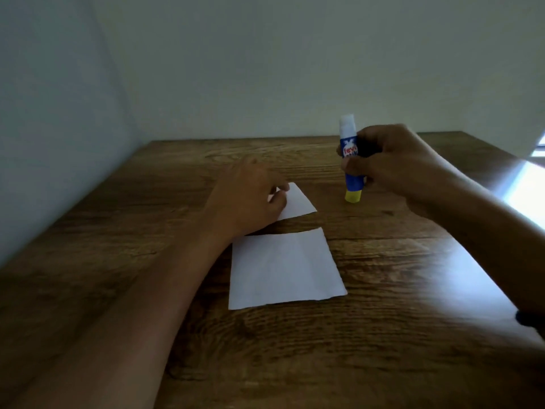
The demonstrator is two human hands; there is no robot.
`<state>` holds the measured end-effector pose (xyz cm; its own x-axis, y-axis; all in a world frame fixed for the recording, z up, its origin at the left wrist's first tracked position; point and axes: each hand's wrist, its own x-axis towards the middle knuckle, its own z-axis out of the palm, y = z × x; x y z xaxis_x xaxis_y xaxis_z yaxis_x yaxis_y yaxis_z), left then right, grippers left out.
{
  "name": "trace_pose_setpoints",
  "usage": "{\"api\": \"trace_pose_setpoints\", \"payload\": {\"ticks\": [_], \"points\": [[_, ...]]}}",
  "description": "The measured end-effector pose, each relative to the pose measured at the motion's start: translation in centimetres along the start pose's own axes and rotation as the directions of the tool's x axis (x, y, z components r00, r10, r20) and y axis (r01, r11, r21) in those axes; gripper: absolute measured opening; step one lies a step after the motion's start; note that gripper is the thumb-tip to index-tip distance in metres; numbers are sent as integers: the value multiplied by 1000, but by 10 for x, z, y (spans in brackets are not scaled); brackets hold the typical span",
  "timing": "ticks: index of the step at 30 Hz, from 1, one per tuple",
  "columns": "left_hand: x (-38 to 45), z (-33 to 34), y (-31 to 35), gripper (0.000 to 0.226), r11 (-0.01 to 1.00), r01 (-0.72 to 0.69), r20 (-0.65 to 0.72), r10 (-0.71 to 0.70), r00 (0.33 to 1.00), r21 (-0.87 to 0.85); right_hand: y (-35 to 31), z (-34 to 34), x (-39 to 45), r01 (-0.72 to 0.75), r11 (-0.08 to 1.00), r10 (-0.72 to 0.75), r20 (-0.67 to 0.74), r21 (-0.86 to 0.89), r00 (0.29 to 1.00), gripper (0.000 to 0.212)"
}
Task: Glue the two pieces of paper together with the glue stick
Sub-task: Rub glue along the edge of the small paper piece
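Observation:
Two white pieces of paper lie on the wooden table (118, 231). The nearer, larger piece (283, 270) lies flat by itself. My left hand (250, 202) rests on the farther, smaller piece (298, 202), covering its left part, with fingertips pinching its edge. My right hand (383, 163) grips a blue glue stick (351, 160) upright, white top up and yellow base just above the table, to the right of the smaller paper.
A pale wall runs behind the table and along its left side. Bright window glare falls on the table's right edge (525, 184). A dark object (528, 318) shows at the right under my forearm.

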<state>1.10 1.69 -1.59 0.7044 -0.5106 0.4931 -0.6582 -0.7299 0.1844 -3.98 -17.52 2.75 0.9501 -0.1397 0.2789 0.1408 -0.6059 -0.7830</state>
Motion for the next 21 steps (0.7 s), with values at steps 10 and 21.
{"api": "trace_pose_setpoints", "payload": {"ticks": [10, 21], "points": [[-2, -3, 6, 27, 998, -58, 153, 61, 986, -19, 4, -22, -4, -1, 945, 53, 152, -326, 987, 14], [-5, -3, 6, 22, 997, -48, 165, 58, 985, -65, 10, -10, -3, 7, 947, 47, 159, -322, 986, 22]]}}
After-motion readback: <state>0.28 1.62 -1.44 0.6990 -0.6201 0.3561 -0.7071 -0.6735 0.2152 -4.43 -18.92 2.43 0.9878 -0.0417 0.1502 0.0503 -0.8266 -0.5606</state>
